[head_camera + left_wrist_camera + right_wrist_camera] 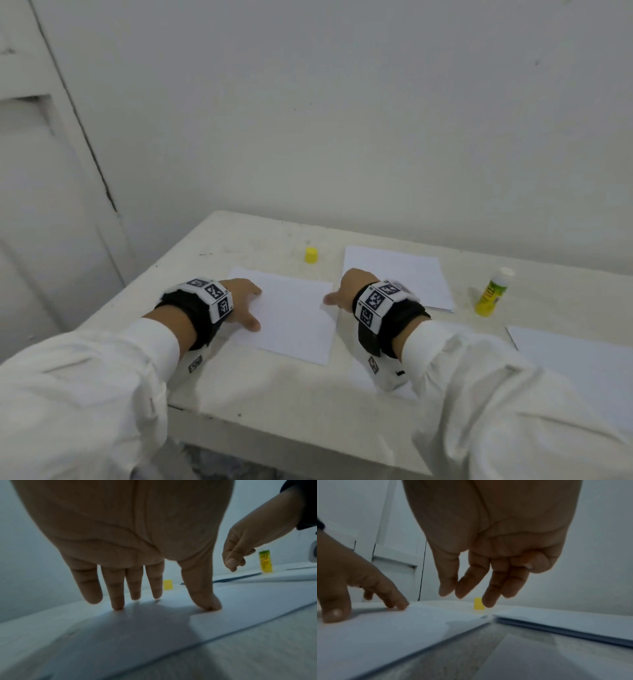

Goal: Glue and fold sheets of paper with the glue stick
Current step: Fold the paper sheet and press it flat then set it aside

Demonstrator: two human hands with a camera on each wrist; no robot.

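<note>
White paper is lying under the left fingertips (118,605): the left hand (244,300) is pressing a sheet of paper (294,318) flat onto the table (274,394), its fingers straight and spread, the thumb (205,601) planted on the sheet nearer the middle. The fingers are holding nothing, only bearing down on the left part of the sheet.

The right hand (346,287) is hovering just above the sheet's right edge, its fingers (489,596) hanging loosely bent and grasping nothing. The little finger is curling in toward the palm; whether any fingertip is grazing the paper is hard to tell from the blurred wrist view.

Beyond the right hand a stack of paper (411,277) is lying flat, just beside the pressed sheet but apart from it. A yellow cap (311,255) is standing on the table behind the two, between them. The glue stick (493,291) is standing upright and uncapped, to the right of the stack, well apart from both hands. Another sheet (575,359) is lying at the table's right edge, partly under the right sleeve (513,394). Both wrists are wearing black straps with patterned marker blocks (219,299).
</note>
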